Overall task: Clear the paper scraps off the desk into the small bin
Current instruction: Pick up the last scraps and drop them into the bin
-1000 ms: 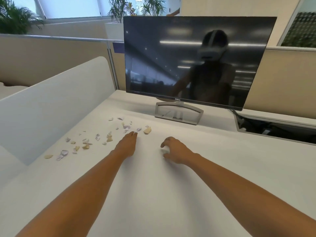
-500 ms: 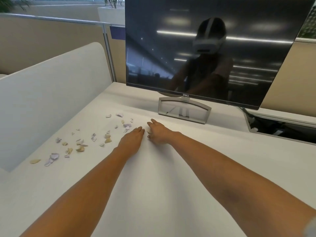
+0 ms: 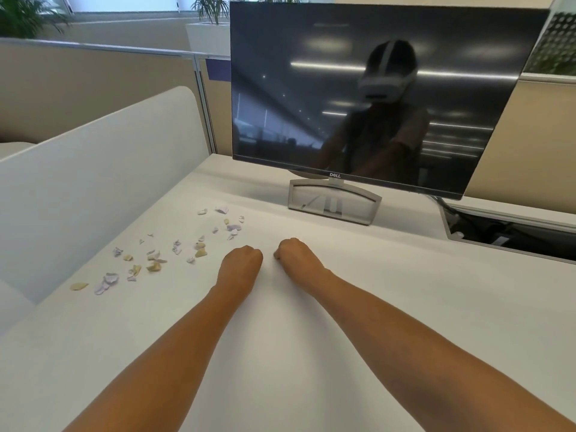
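Paper scraps point(image 3: 154, 266) scattered beside left hand point(image 3: 241, 265), right hand point(image 3: 296, 255) adjacent, fingers point(image 3: 255, 254) curled under, any held contents hidden

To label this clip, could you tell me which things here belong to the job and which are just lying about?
Job: paper scraps, desk, left hand, right hand; the bin is not in view.
Lying about: monitor, stand, white divider, cable hatch.
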Demonstrator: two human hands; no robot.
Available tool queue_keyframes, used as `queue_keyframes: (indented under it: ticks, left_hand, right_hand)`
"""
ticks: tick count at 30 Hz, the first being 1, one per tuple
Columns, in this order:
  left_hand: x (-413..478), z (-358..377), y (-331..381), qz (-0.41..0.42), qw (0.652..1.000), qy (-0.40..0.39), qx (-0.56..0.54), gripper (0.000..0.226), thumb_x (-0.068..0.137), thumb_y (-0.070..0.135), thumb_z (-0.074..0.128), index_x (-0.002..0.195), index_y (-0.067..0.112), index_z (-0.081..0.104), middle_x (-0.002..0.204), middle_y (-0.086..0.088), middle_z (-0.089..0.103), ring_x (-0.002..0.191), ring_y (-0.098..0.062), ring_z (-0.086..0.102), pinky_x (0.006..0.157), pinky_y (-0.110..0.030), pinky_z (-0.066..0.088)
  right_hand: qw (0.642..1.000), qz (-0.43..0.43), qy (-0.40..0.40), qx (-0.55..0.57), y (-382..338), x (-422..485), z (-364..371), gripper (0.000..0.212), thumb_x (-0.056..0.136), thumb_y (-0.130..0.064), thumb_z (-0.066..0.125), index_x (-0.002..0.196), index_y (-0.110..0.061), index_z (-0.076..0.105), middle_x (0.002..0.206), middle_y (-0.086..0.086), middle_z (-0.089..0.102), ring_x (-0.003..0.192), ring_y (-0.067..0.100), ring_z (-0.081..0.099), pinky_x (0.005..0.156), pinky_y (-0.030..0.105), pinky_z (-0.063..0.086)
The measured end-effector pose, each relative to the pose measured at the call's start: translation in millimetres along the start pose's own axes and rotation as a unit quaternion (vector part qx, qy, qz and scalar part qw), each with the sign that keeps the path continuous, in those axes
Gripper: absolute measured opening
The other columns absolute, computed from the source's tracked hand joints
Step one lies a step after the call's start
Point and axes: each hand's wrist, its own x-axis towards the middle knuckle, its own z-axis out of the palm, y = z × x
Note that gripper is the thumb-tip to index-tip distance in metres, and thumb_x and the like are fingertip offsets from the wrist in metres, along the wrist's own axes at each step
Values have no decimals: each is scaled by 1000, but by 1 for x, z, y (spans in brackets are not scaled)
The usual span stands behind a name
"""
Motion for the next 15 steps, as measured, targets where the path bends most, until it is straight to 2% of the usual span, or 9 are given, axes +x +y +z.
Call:
queue_keyframes:
  ticks: [2, 4, 7, 10, 11, 13, 15]
  left_hand:
    - [-12, -1, 3, -9, 999, 7, -41, 34, 83, -9, 44, 59, 10, 29, 80, -13, 55, 92, -31, 59, 69, -32, 37]
    - [-24, -1, 6, 9, 996, 73, -50, 52, 77, -11, 53, 53, 14, 13, 57, -9, 38, 71, -31, 55, 60, -29, 30]
    - [-44, -1, 14, 7, 997, 66, -29, 50, 76, -8, 51, 53, 14, 12, 55, -4, 23, 60, -26, 38, 51, -27, 23]
    - [-62, -11, 23, 17, 997, 75, -28, 59, 60, -12, 58, 52, 15, 7, 51, 1, 9, 44, -13, 11, 44, -23, 5]
    - [-65, -5, 26, 8, 998, 58, -23, 58, 61, -13, 58, 51, 15, 8, 50, 1, 10, 44, -13, 11, 44, -23, 6]
    - [-70, 3, 31, -12, 997, 48, -54, 49, 66, -14, 57, 48, 15, 22, 49, 2, 14, 46, -21, 27, 45, -23, 13]
    - [-77, 2, 44, -28, 995, 55, -76, 32, 71, -10, 55, 59, 15, 41, 52, 0, 27, 57, -24, 36, 49, -26, 24]
  right_hand:
    - [1000, 3, -5, 2, 1, -13, 0, 19, 84, 11, 44, 77, -6, 51, 75, 11, 42, 77, 23, 41, 68, 26, 29]
    - [1000, -4, -7, -3, 1, -28, 0, 18, 83, 10, 44, 77, -5, 50, 81, 12, 42, 77, 21, 40, 67, 26, 28]
    - [1000, -17, -14, -13, 0, -57, -5, 23, 81, 13, 44, 69, -6, 39, 70, 10, 37, 76, 22, 37, 56, 28, 25]
    - [998, -51, -10, -47, 2, -87, -13, 42, 74, 17, 43, 54, -12, 21, 57, 4, 18, 71, 22, 34, 46, 27, 14]
    - [997, -58, -9, -53, 4, -96, -14, 41, 70, 19, 39, 53, -13, 18, 57, 4, 17, 71, 22, 33, 46, 27, 12]
    - [997, -58, -13, -51, 11, -114, -19, 30, 55, 16, 25, 54, -13, 20, 57, 3, 15, 70, 22, 31, 46, 29, 11]
    - [996, -58, -10, -60, 21, -132, -22, 29, 55, 16, 26, 57, -13, 24, 58, 3, 15, 70, 23, 31, 46, 29, 11]
